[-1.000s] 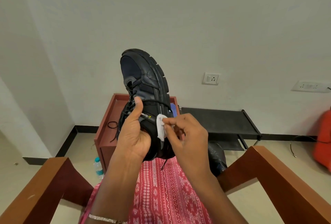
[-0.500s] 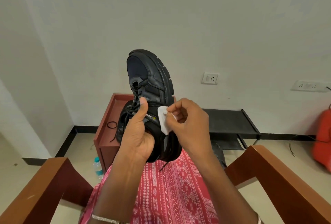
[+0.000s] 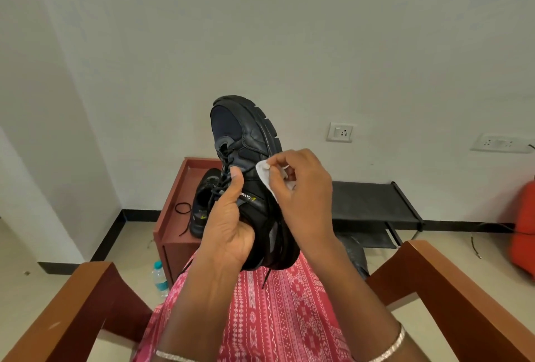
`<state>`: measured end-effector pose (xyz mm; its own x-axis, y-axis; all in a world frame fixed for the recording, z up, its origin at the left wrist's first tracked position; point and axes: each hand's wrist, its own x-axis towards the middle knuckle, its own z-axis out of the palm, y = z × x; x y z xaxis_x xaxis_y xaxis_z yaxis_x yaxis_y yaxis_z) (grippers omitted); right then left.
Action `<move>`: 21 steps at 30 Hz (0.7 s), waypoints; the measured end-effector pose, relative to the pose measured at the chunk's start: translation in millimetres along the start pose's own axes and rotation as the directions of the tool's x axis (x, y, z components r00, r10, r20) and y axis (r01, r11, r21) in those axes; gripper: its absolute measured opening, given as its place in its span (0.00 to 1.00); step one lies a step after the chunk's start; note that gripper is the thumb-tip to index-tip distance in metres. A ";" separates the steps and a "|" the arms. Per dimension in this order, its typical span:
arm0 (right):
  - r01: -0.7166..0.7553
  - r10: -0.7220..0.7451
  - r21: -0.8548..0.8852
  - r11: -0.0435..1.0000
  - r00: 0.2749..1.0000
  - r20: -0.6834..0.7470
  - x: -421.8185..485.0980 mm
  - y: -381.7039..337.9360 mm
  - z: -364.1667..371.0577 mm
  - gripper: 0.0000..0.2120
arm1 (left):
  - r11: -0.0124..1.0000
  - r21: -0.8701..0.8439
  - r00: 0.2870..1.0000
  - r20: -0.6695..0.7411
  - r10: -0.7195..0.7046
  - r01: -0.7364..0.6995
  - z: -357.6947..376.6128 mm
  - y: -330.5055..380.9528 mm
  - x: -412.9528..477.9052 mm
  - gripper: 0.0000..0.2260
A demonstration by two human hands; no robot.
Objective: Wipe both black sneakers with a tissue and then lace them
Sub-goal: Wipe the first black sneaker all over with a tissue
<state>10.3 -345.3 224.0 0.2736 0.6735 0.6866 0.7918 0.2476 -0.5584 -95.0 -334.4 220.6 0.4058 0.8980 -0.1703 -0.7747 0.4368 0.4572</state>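
I hold one black sneaker (image 3: 246, 141) upright in front of me, toe up, sole to the right. My left hand (image 3: 228, 225) grips its heel end, thumb pressed on the laces. My right hand (image 3: 301, 196) pinches a white tissue (image 3: 265, 175) against the sneaker's right side, near the sole edge. The second black sneaker (image 3: 202, 208) lies on the red-brown side table (image 3: 173, 202) behind, partly hidden by my left hand. A loose black lace (image 3: 183, 209) lies on that table.
Wooden chair arms stand at left (image 3: 72, 312) and right (image 3: 451, 295) of my lap. A water bottle (image 3: 160, 277) stands on the floor by the table. A low black rack (image 3: 373, 202) lines the wall, and an orange object (image 3: 524, 231) sits far right.
My right hand has slid the tissue upward along the sneaker's side, toward the toe. The sneaker has shifted slightly right; the left hand's grip is unchanged.
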 end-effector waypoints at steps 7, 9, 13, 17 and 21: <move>0.013 -0.005 -0.033 0.999 0.975 0.221 -51.1 13.4 -18.8 0.07 | 1.000 -0.020 1.000 0.005 -0.004 0.004 -6.1 8.6 4.5 0.27; 0.012 -0.005 -0.030 0.999 0.977 0.213 -50.4 15.8 -22.2 0.07 | 0.999 -0.030 0.999 0.028 -0.024 0.025 -4.6 6.5 3.4 0.30; 0.025 -0.025 -0.001 1.000 0.996 0.084 -23.4 9.4 -19.9 0.04 | 0.999 -0.035 1.000 -0.004 -0.029 0.029 -0.1 5.0 2.3 0.22; 0.042 -0.043 0.026 0.999 0.998 0.042 -10.4 10.5 -15.4 0.05 | 0.999 -0.036 0.999 -0.036 -0.026 0.024 -1.8 4.3 2.1 0.19; 0.095 -0.089 -0.026 0.995 0.982 0.166 -38.7 17.1 -24.1 0.06 | 0.999 -0.042 0.997 -0.079 0.002 -0.005 -11.3 13.6 9.1 0.21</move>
<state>26.4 -384.0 199.2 0.1071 0.7551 0.6468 0.8280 0.2923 -0.4784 -107.3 -319.6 215.4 0.3646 0.9002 -0.2382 -0.7965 0.4340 0.4210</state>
